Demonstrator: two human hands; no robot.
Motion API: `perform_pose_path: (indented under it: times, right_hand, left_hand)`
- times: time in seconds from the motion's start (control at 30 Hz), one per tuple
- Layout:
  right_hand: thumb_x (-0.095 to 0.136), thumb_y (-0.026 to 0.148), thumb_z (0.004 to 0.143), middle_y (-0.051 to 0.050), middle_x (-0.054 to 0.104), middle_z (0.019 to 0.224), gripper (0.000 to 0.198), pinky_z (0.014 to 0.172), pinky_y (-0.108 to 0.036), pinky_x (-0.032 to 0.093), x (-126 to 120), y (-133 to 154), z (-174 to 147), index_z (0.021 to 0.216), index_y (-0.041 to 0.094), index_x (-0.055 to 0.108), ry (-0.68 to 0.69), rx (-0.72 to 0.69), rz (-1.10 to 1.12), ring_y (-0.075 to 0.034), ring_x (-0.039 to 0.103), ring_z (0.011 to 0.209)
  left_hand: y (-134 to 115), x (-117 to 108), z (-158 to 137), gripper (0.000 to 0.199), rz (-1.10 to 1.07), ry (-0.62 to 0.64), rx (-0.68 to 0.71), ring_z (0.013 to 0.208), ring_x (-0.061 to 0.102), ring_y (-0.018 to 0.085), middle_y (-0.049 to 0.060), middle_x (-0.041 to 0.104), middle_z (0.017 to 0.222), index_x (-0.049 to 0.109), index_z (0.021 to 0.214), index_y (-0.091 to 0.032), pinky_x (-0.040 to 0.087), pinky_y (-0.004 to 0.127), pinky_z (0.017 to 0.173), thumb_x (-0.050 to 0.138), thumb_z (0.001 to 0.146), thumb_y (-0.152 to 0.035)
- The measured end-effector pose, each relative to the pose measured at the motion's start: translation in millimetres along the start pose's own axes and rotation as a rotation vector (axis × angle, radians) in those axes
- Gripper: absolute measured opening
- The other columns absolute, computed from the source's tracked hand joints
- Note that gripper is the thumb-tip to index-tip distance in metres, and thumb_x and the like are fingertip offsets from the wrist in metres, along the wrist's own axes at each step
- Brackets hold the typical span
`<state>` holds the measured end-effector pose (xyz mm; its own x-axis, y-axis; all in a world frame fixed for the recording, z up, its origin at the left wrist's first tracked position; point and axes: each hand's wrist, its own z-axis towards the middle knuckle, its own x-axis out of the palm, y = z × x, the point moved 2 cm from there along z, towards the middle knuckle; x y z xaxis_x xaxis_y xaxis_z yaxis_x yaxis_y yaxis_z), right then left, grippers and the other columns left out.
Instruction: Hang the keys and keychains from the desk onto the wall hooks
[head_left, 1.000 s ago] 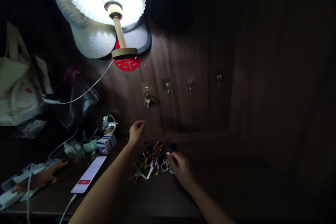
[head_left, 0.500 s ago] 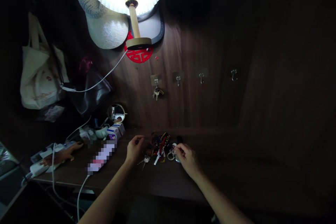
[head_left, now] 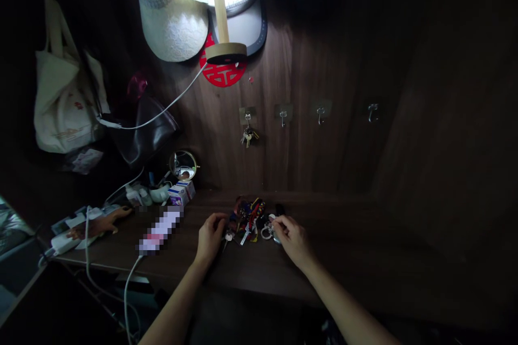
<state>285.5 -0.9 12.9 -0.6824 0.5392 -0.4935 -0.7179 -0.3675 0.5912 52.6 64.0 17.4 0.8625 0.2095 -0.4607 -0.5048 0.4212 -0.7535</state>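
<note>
A heap of keys (head_left: 245,236) with colourful cords and keychains (head_left: 256,209) lies on the dark wooden shelf. At the heap's left edge, my left hand (head_left: 210,237) has its fingers curled together beside a silver key; what they pinch, if anything, is hidden. My right hand (head_left: 295,238) is closed at the right side, fingertips on a silver key ring (head_left: 266,233). Part of a round shiny piece shows under those fingers. Above, a bunch of keys (head_left: 248,136) hangs from the leftmost wall hook (head_left: 248,116).
Several more metal hooks, such as one (head_left: 283,116), run along the wall to the right. A lit lamp (head_left: 221,16) is overhead. On the left are a round mirror (head_left: 183,165), small boxes (head_left: 181,193), a cabled pixelated item (head_left: 159,232) and a hanging tote bag (head_left: 68,102).
My left hand has moved right, closer to the keys, and now covers part of the left key. My right hand stays at the key ring. The camera view has shifted slightly.
</note>
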Motion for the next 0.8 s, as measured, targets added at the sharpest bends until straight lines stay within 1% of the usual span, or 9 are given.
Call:
perform_pose_path:
  times: [0.17,0.27,0.33,0.43,0.5,0.6,0.67,0.73,0.8]
  right_hand:
    - [0.040,0.025,0.089,-0.003,0.062,0.075,0.022,0.071,-0.027,0.043,-2,13,-4,0.074,0.021,0.057,0.023,-0.143,-0.088,-0.016,0.058,0.076]
    - [0.041,0.020,0.088,-0.003,0.062,0.076,0.021,0.077,-0.031,0.041,-1,22,-8,0.077,0.022,0.058,0.091,-0.262,-0.173,-0.018,0.058,0.081]
    - [0.042,0.018,0.087,-0.002,0.063,0.077,0.020,0.080,-0.033,0.041,1,25,-10,0.080,0.022,0.060,0.148,-0.310,-0.212,-0.018,0.058,0.085]
    - [0.043,0.014,0.086,-0.003,0.065,0.088,0.021,0.083,-0.035,0.041,4,26,-8,0.094,0.024,0.060,0.182,-0.297,-0.241,-0.019,0.058,0.092]
    - [0.043,0.012,0.086,-0.003,0.066,0.094,0.026,0.085,-0.036,0.041,8,29,-3,0.101,0.024,0.059,0.199,-0.284,-0.230,-0.019,0.057,0.094]
    - [0.042,0.010,0.085,-0.003,0.065,0.090,0.026,0.083,-0.035,0.042,19,41,7,0.099,0.023,0.060,0.236,-0.308,-0.193,-0.018,0.056,0.088]
    - [0.043,0.009,0.085,-0.003,0.065,0.089,0.025,0.080,-0.034,0.042,28,51,13,0.097,0.023,0.061,0.240,-0.335,-0.177,-0.019,0.055,0.087]
    - [0.044,0.009,0.084,-0.004,0.064,0.090,0.026,0.079,-0.035,0.042,37,58,15,0.097,0.023,0.061,0.234,-0.352,-0.168,-0.020,0.053,0.089]
    - [0.045,0.008,0.083,-0.003,0.063,0.091,0.027,0.079,-0.035,0.041,45,61,12,0.098,0.023,0.061,0.225,-0.356,-0.162,-0.020,0.053,0.090]
  left_hand:
    - [7,-4,1,0.022,-0.004,-0.051,-0.105,0.076,0.064,0.019,0.002,0.069,0.081,0.063,0.086,-0.020,0.048,0.028,0.069,0.046,0.076,-0.029]
    - [5,-4,1,0.021,-0.027,-0.019,-0.104,0.079,0.064,0.018,0.002,0.070,0.083,0.064,0.085,-0.021,0.048,0.028,0.073,0.045,0.074,-0.022]
    - [3,-3,0,0.023,-0.038,0.027,-0.081,0.079,0.064,0.018,0.001,0.070,0.082,0.064,0.082,-0.022,0.048,0.028,0.074,0.044,0.072,-0.018]
    - [3,-1,1,0.024,-0.062,0.081,-0.065,0.080,0.064,0.017,0.001,0.070,0.080,0.064,0.079,-0.022,0.048,0.027,0.074,0.043,0.070,-0.015]
    - [5,-1,3,0.024,-0.082,0.065,-0.074,0.080,0.064,0.017,0.001,0.070,0.081,0.064,0.079,-0.021,0.048,0.027,0.074,0.042,0.071,-0.015]
    - [9,-3,4,0.023,-0.111,-0.005,-0.109,0.079,0.064,0.018,0.002,0.070,0.081,0.064,0.080,-0.020,0.048,0.028,0.074,0.042,0.072,-0.019]
    - [10,-4,4,0.022,-0.121,-0.028,-0.117,0.078,0.064,0.018,0.002,0.069,0.080,0.063,0.081,-0.020,0.048,0.028,0.073,0.043,0.073,-0.022]
    - [9,-4,4,0.021,-0.113,-0.001,-0.099,0.076,0.063,0.018,0.002,0.069,0.079,0.063,0.081,-0.019,0.047,0.028,0.071,0.044,0.074,-0.024]
    - [6,-2,3,0.021,-0.064,0.062,-0.051,0.076,0.061,0.017,0.002,0.068,0.079,0.063,0.079,-0.020,0.045,0.028,0.072,0.044,0.076,-0.026]
